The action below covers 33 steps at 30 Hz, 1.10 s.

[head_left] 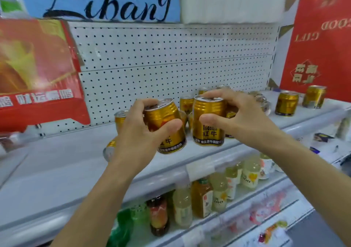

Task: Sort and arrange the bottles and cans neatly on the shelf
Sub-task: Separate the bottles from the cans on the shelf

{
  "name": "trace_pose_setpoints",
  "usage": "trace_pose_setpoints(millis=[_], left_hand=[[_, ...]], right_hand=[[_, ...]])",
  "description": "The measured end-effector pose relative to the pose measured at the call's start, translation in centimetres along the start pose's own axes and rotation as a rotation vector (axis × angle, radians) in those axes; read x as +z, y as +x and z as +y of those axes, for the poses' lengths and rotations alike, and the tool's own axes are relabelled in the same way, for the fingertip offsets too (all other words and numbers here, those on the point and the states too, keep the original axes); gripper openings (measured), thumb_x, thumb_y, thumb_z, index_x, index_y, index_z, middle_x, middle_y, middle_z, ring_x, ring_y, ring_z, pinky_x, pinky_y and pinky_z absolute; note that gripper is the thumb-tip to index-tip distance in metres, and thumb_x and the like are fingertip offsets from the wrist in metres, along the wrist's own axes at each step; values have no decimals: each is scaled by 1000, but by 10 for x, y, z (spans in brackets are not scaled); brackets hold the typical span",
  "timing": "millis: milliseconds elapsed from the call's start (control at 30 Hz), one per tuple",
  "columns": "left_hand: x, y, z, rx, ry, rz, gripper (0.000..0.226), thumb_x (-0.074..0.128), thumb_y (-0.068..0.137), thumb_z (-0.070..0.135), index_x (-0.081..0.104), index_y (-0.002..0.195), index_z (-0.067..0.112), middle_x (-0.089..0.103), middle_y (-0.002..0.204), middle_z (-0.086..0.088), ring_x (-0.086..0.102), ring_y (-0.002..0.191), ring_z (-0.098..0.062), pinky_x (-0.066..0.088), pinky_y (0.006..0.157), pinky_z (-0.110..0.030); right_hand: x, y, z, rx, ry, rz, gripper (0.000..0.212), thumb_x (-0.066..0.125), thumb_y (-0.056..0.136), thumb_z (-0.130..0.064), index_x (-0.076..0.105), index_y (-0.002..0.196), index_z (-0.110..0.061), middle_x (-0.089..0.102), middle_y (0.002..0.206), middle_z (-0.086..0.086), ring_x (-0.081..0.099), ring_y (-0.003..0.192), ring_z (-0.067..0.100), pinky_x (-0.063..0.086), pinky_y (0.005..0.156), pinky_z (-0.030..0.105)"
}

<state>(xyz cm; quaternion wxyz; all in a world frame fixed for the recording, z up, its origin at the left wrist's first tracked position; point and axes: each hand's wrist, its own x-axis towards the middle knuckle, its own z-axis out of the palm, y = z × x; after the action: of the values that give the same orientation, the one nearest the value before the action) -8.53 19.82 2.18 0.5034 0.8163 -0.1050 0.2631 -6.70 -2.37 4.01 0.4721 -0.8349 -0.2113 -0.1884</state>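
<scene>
Several gold drink cans stand and lie on the white shelf (57, 167). My left hand (136, 132) grips a tilted gold can (161, 121), its base touching the shelf. My right hand (233, 114) holds an upright gold can (208, 131) from above, fingers on its lid and thumb on its front. Behind them more gold cans (187, 104) cluster near the pegboard. One can (109, 150) lies on its side under my left wrist. Two upright cans (286, 104) (314, 96) stand at the right, with a toppled can (263, 101) beside them.
A red carton (38, 72) sits at the shelf's left end and a red gift box (321, 43) at the right. The white pegboard (161, 57) backs the shelf. Bottles of juice (201, 197) fill the lower shelf.
</scene>
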Motion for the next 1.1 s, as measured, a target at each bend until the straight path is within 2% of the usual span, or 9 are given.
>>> trace_pose_setpoints(millis=[100,200,267,433,567,733,867,1000,1100], left_hand=[[58,6,26,-23,-34,-17,70,69,58,63,50,120,35,59,104,19,55,85,16,50,69,-19],[100,18,44,-36,-43,-17,66,69,61,59,50,119,34,57,102,20,52,82,22,47,59,-7],[119,29,54,-49,-35,-22,64,69,63,57,50,120,33,55,101,21,51,81,23,43,58,-2],[147,67,64,-43,42,4,56,75,71,50,49,119,36,58,104,19,55,84,10,42,60,-8],[164,104,64,-18,119,1,55,73,76,48,48,123,34,56,101,19,54,79,15,42,53,-3],[197,158,57,-17,96,-35,76,72,66,56,44,133,34,59,116,8,59,97,-2,45,70,-16],[225,201,50,-20,98,-95,84,73,66,57,43,140,32,59,123,6,59,100,-2,45,73,-15],[256,240,49,-32,167,-138,81,77,69,52,44,140,32,58,119,8,58,94,-4,42,68,-16],[284,263,56,-36,173,-173,74,79,69,49,49,134,32,61,106,15,60,88,-2,43,65,-18]], right_hand=[[-61,2,28,10,-33,-24,45,76,72,-45,63,115,-39,68,100,-15,64,87,-3,50,69,12],[-109,13,51,9,-50,-18,43,75,70,-49,63,111,-40,70,94,-14,64,83,-4,49,66,12],[-131,23,65,8,-37,-16,42,75,70,-49,63,110,-40,69,91,-14,63,80,-6,48,64,11],[-157,57,98,-21,-6,10,44,76,74,-44,61,115,-37,68,92,-13,61,74,-9,46,58,9],[-169,92,124,-41,20,31,48,77,72,-45,61,117,-36,68,94,-11,64,79,-3,53,65,18],[-186,141,155,-58,17,56,60,77,72,-44,55,126,-31,65,103,-6,64,87,5,54,58,17],[-202,181,179,-19,7,51,74,78,71,-44,47,136,-27,62,110,-1,63,86,6,50,51,13],[-224,212,205,-21,-109,61,83,77,70,-49,45,141,-22,61,102,-6,60,78,5,49,51,15],[-246,229,224,-3,-171,43,80,77,70,-49,46,140,-23,59,94,-11,58,72,1,45,53,13]])
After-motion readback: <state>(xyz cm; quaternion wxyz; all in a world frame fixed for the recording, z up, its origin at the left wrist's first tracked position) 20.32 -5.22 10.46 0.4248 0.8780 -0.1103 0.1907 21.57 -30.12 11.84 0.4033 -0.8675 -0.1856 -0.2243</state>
